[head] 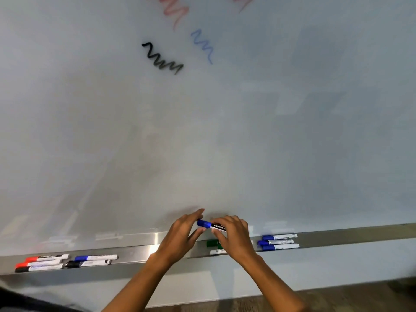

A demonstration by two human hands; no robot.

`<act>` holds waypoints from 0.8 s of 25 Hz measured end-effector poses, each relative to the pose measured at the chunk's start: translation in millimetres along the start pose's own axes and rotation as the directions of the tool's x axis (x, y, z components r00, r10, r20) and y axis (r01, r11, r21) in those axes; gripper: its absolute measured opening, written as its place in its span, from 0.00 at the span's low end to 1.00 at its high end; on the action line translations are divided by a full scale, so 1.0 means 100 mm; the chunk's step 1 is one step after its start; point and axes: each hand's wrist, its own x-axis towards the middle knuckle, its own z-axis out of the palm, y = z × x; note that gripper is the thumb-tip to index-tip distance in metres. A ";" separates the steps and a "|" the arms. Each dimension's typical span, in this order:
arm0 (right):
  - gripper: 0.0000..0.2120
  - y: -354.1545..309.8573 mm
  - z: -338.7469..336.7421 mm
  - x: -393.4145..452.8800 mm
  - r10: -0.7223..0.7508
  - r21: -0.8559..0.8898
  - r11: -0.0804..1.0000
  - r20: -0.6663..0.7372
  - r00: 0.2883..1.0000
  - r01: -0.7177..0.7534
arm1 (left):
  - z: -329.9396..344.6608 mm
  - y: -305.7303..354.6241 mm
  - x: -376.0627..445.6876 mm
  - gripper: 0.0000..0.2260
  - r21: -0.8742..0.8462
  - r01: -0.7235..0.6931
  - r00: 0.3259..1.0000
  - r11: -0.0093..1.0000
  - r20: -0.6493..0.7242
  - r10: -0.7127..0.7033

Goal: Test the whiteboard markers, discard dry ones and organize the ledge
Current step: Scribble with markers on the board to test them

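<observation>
Bright, even light; glare patch on the ledge (155, 240); soft blur; edges bow.

A long shiny metal ledge (135, 253) runs along the bottom of the whiteboard. At its left end lie three pens with red caps (41, 263), and just beside them a blue pen (95, 257) and a black pen (87, 263). In the middle lie a green pen (212, 243) and a white pen (217, 251). To the right, three blue pens (279, 242) lie close together.
</observation>
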 end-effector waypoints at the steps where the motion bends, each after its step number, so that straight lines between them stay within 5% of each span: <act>1: 0.14 -0.09 -0.05 0.01 -0.026 0.031 0.999 0.006 1.000 0.025 | -0.07 0.02 0.00 0.24 0.004 -0.024 0.999 1.000 -0.023 0.024; 5: 0.16 -0.41 -0.37 0.08 -0.114 0.180 0.979 0.071 0.991 0.100 | -0.40 0.08 0.05 0.09 0.050 -0.161 0.985 0.986 -0.051 0.164; 9: 0.14 -0.64 -0.88 0.14 -0.125 0.452 0.891 0.162 0.979 0.039 | -0.78 0.15 0.07 0.06 0.071 -0.178 0.972 0.982 -0.146 0.186; 15: 0.12 -1.10 -1.29 0.11 -0.055 0.899 0.437 0.037 0.998 -0.009 | -1.18 0.62 0.21 0.09 0.062 -0.267 0.873 0.962 -0.406 0.269; 20: 0.16 -1.41 -1.42 0.12 0.126 0.842 0.529 -0.202 0.971 0.106 | -1.21 1.10 0.37 0.09 0.026 -0.326 0.842 0.945 -0.445 0.303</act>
